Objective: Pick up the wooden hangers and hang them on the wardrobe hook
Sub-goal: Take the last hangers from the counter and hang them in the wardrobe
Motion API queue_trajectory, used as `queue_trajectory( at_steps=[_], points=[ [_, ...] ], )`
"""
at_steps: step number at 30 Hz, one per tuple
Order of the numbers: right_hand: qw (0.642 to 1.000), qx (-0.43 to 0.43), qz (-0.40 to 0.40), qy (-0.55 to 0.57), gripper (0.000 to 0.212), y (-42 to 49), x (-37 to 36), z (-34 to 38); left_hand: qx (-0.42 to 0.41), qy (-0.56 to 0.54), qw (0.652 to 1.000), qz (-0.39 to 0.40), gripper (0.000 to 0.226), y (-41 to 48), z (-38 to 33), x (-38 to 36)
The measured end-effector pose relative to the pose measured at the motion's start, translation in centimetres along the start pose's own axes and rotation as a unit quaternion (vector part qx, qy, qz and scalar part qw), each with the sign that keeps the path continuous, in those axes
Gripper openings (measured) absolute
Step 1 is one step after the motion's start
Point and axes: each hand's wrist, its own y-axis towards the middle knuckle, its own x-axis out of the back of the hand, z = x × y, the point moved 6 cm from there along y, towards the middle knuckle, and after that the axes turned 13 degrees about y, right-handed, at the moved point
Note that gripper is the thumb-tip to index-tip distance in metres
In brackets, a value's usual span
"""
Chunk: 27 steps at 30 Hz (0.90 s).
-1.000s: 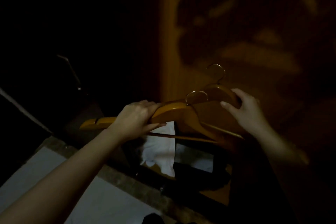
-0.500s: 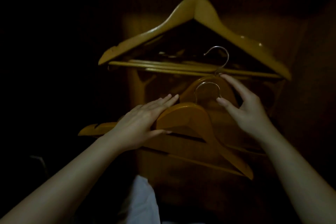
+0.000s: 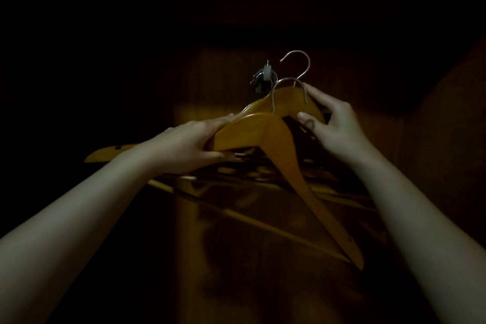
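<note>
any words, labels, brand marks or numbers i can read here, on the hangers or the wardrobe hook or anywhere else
No text can be read in this view.
wooden hangers, gripped by the left hand and pinched by the right hand: plain wood, no print visible.
wardrobe hook: it carries a small pale piece, too small and dark to show any marking.
wardrobe panel: too dim to tell.

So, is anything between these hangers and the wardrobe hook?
Nothing visible blocks the way. The hangers sit just below and right of the wardrobe hook, which already seems to carry other metal hooks, so it may be crowded.
</note>
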Motion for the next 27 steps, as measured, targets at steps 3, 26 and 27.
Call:
queue_trajectory(
  at_steps=[3,26,27],
  points=[
    [1.0,-0.023,0.017,0.007,0.059,2.3,-1.1,-0.6,0.022,-0.045,0.998,0.029,0.067,1.7,1.4,0.3],
    [0.938,-0.012,-0.012,-0.346,0.075,-0.2,-3.6,-2.1,0.08,0.069,0.994,-0.016,0.078,-1.3,1.4,-3.3],
    [0.939,-0.012,-0.022,-0.342,0.075,-0.7,-3.3,-2.3,0.078,0.077,0.994,-0.019,0.079,-1.4,1.0,-3.5]
  ],
)
